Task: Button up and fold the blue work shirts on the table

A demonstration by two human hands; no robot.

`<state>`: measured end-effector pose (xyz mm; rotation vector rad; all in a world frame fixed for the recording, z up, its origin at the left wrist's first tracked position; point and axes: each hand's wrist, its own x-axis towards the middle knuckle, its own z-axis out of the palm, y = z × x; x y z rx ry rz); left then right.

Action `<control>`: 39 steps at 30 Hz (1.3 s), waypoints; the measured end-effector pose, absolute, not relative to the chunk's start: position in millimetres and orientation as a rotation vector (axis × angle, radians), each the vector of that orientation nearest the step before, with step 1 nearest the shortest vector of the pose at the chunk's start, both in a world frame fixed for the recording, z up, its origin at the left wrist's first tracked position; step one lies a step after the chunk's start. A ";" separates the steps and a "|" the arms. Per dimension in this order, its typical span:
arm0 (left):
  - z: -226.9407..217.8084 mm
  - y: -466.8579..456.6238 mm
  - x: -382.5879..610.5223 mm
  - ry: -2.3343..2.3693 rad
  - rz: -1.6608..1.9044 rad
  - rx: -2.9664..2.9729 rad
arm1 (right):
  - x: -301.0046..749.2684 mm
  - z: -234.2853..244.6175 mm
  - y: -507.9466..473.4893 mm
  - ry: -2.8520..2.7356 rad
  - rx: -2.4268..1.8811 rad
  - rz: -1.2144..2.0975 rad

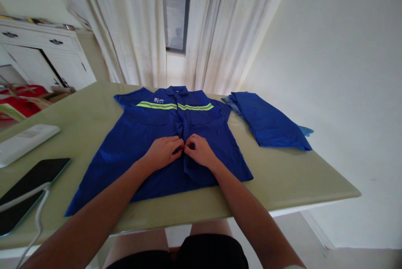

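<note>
A blue short-sleeved work shirt [125, 143] lies spread on the table, collar away from me, with a yellow-green and grey reflective band across its chest and a small white logo. At the middle of its front opening, my left hand [165, 151] pinches the placket edge between thumb and fingers. My right hand [201, 150] is closed on the other side of the same placket, its fingertips almost touching those of the left. Whatever small part of the placket lies between the fingertips is hidden.
Folded blue garments [270, 122] lie on the table [282, 177] at the right. To the left are a white device [28, 141] and a phone [31, 189] with a white cable [39, 214] over it. Curtains [135, 26] hang behind; a white cabinet [44, 51] stands back left.
</note>
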<state>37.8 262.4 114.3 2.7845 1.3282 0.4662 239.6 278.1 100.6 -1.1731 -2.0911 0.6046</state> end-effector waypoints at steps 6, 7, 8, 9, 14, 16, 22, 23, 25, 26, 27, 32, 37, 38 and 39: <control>112.0 267.2 35.1 1.301 0.661 2.609 | 243.5 97.4 286.6 -1.858 -1.132 0.982; 111.0 268.7 34.6 1.297 0.700 2.558 | 244.4 96.9 287.9 -1.819 -1.133 1.056; 110.2 270.1 34.1 1.294 0.729 2.513 | 245.2 96.3 288.8 -1.791 -1.138 1.109; 109.7 271.2 33.7 1.292 0.745 2.478 | 245.8 95.7 289.2 -1.782 -1.146 1.138; 110.3 272.4 32.8 1.233 0.759 2.429 | 245.6 95.3 286.6 -1.883 -1.160 0.979; 111.1 271.9 33.2 1.232 0.798 2.353 | 244.8 96.8 285.0 -1.939 -1.132 0.878; 110.7 275.6 35.3 1.265 0.826 2.091 | 239.1 101.2 279.7 -1.985 -1.129 0.715; 110.0 276.7 35.5 1.281 0.830 2.067 | 237.8 101.8 278.5 -1.994 -1.146 0.667; 108.1 278.7 35.6 1.311 0.857 1.988 | 235.9 103.0 276.3 -2.016 -1.178 0.580; 106.9 279.6 35.6 1.319 0.869 1.933 | 235.4 103.4 275.3 -2.028 -1.189 0.552; 105.6 280.3 35.6 1.323 0.874 1.878 | 235.3 103.7 274.5 -2.040 -1.196 0.534; 101.8 283.6 33.9 1.356 0.832 1.836 | 236.9 102.5 274.0 -2.077 -1.178 0.487; 105.4 285.9 28.9 1.333 0.692 2.012 | 233.2 97.4 278.5 -1.917 -1.170 0.681; 106.5 285.4 28.4 1.320 0.655 2.042 | 232.0 96.2 279.7 -1.889 -1.196 0.727; 107.8 284.3 28.4 1.316 0.618 2.073 | 231.0 95.0 281.1 -1.868 -1.231 0.761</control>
